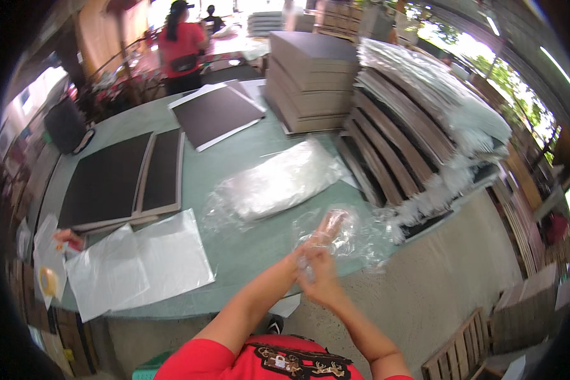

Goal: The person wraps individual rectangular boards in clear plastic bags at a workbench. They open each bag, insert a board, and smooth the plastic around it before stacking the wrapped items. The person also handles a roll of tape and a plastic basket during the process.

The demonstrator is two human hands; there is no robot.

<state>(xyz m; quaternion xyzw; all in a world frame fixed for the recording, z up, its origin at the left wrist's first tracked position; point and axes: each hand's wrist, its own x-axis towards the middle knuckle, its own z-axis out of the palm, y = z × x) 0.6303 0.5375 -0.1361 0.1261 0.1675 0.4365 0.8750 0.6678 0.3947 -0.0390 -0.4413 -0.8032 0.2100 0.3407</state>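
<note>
My left hand [331, 226] is inside a clear plastic bag [354, 233], with its fingers stretched out toward the far side; film and blur partly veil them. Beside my left wrist, my right hand [321, 273] is closed on the gathered edge of that bag. Loose film from the bag spreads over the green table [234, 247] to the right of my hands. Just beyond lies a thick bundle of clear plastic bags [278, 180], crumpled at its left end.
Dark boards [107, 180] and white plastic sheets [139, 266] lie at left, near a tape roll [47, 280]. Tall stacks of grey boards [310, 79] and plastic-wrapped boards [418, 114] stand at the far right. A person in red [182, 47] stands beyond the table.
</note>
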